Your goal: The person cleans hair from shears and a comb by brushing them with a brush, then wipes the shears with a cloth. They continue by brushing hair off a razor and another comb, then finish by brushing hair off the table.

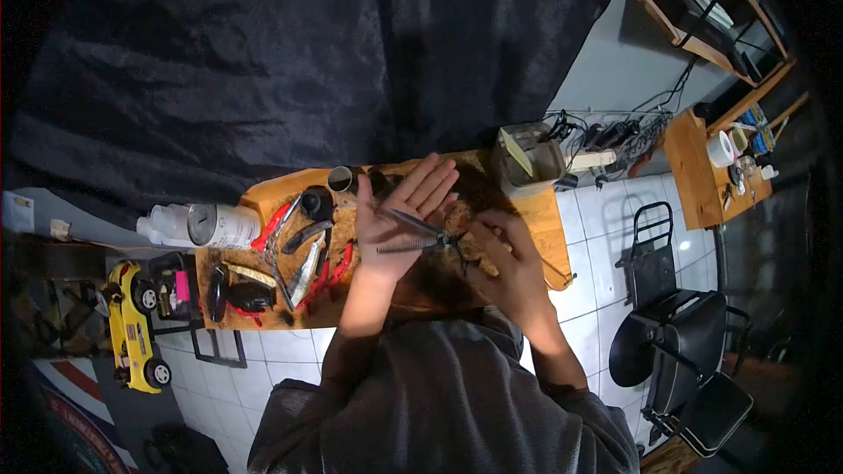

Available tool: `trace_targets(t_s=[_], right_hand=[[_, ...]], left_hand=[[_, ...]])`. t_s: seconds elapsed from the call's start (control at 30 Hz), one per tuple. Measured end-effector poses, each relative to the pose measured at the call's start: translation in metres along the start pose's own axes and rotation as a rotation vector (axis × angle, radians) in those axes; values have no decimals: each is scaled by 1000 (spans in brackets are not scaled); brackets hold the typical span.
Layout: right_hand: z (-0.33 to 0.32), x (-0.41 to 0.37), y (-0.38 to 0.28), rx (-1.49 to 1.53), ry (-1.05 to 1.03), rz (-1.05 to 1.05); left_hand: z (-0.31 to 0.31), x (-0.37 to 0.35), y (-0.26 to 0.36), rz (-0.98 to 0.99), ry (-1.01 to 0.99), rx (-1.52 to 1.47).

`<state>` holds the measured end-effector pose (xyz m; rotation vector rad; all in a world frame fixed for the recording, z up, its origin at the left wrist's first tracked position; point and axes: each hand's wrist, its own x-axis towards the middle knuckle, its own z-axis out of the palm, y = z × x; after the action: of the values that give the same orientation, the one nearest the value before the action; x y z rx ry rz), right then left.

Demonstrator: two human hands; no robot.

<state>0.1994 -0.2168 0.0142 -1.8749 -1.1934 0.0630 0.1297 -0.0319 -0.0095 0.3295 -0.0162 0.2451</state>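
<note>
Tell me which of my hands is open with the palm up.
Your left hand: its palm faces up, fingers extended, behind the spread blades of the thinning scissors. Your right hand holds them with bent fingers.

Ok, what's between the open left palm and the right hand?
A pair of scissors, blades spread, one toothed like a comb: the blades lie over the left palm, the handles at the right hand. The head view shows this.

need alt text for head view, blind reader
Open scissors, one blade comb-toothed, cross the person's open left hand, handles at the right hand. Below, a wooden table holds tools; a yellow toy car is at far left.
</note>
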Motion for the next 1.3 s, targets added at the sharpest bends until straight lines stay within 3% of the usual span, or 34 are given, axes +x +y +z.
trace_targets(t_s=[0.07, 0.5, 0.7, 0.8, 0.93, 1.07, 1.3], right_hand=[[2, 2, 4, -89, 101, -46], [12, 5, 10, -247, 364, -138], [18, -2, 20, -210, 379, -110], [18, -1, 20, -165, 397, -58], [24, -5, 29, -81, 411, -4], [21, -15, 23, -10, 296, 187], [1, -27, 26, 105, -88, 307]], left_hand=[[5, 1, -2, 32, 8, 90], [4, 0, -4, 9, 64, -106], [-4, 0, -6, -10, -55, 43], [8, -7, -15, -83, 178, 452], [-2, -19, -31, -85, 111, 784], [28, -19, -35, 110, 85, 1563], [28, -9, -43, 118, -66, 1880]])
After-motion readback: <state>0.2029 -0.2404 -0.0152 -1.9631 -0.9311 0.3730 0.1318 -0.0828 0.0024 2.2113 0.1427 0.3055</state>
